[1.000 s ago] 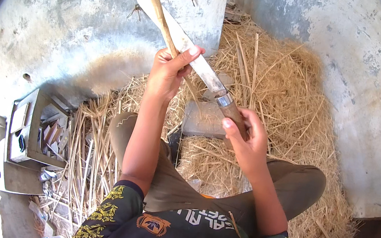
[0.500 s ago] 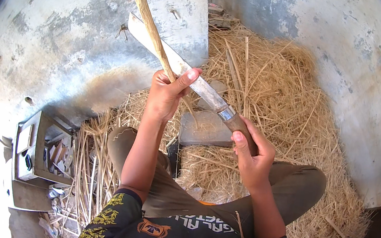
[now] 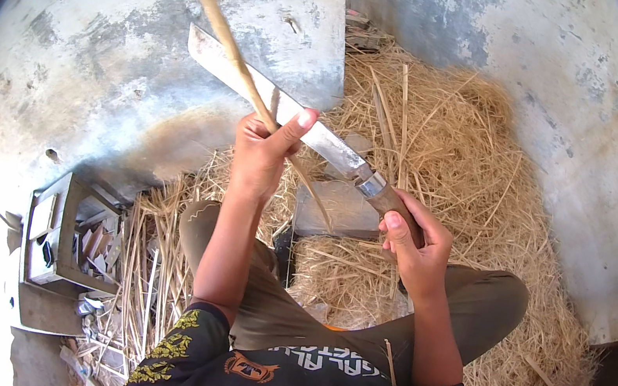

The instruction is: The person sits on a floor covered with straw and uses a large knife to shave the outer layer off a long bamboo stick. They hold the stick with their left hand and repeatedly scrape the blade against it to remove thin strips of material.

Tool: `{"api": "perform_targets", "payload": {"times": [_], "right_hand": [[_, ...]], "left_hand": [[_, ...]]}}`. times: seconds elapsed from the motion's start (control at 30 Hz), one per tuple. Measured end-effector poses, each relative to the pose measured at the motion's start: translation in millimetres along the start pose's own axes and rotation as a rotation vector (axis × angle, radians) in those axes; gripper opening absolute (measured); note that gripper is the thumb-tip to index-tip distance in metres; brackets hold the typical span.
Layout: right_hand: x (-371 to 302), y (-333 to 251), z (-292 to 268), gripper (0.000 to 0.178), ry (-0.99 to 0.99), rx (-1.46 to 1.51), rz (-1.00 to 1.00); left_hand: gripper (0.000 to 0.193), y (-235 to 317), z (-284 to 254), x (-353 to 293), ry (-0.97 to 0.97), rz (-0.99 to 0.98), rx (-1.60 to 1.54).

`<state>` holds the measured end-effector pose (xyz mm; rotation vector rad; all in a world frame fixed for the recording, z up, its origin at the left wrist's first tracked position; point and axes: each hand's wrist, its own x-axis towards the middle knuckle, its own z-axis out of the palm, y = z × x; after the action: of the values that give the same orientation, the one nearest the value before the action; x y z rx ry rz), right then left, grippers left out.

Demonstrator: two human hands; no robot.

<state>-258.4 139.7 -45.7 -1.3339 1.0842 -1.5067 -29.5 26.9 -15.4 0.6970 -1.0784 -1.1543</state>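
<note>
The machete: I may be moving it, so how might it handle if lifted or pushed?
The machete would probably be stiff, its blade lying straight; likely blade-heavy, that blade outspanning the wooden handle; unlikely to roll, being broad and flat.

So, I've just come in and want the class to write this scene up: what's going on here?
The right hand grips a machete by its wooden handle. The left hand holds a slim wooden stick, which crosses in front of the blade; the left thumb lies over the blade. The stick's lower end reaches over a flat grey block, though contact is unclear. Straw-like shavings are heaped around it.
</note>
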Motion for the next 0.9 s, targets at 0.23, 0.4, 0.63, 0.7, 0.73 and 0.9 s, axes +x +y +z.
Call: {"api": "perform_targets", "payload": {"times": [0.23,0.4,0.63,0.7,0.73,0.9], "right_hand": [[-3.5,-1.2,4.9,0.044,0.038,-0.006,0.066],[4.4,-7.0,-10.5,0.039,-0.221,0.161,0.287],[-1.2,9.3,-8.8,0.062,-0.522,0.704,0.794],[1.3,11.9,-4.2,0.074,-0.571,0.770,0.874],[0.4,11.8,-0.3,0.075,-0.582,0.792,0.888],[-3.2,22.0,5.9,0.080,-0.710,0.840,0.892]], "left_hand": [[0.015,-14.9,16.2,-6.5,-0.014,-0.059,-0.069],[0.013,-8.1,26.7,-12.4,-0.025,-0.088,-0.008],[0.011,-13.7,27.2,-18.8,-0.187,-0.137,0.077],[0.011,-12.5,29.2,-20.8,-0.226,-0.144,0.094],[0.011,-11.8,29.4,-21.0,-0.246,-0.145,0.101],[0.015,-12.7,25.5,-21.8,-0.312,-0.201,0.105]]}}
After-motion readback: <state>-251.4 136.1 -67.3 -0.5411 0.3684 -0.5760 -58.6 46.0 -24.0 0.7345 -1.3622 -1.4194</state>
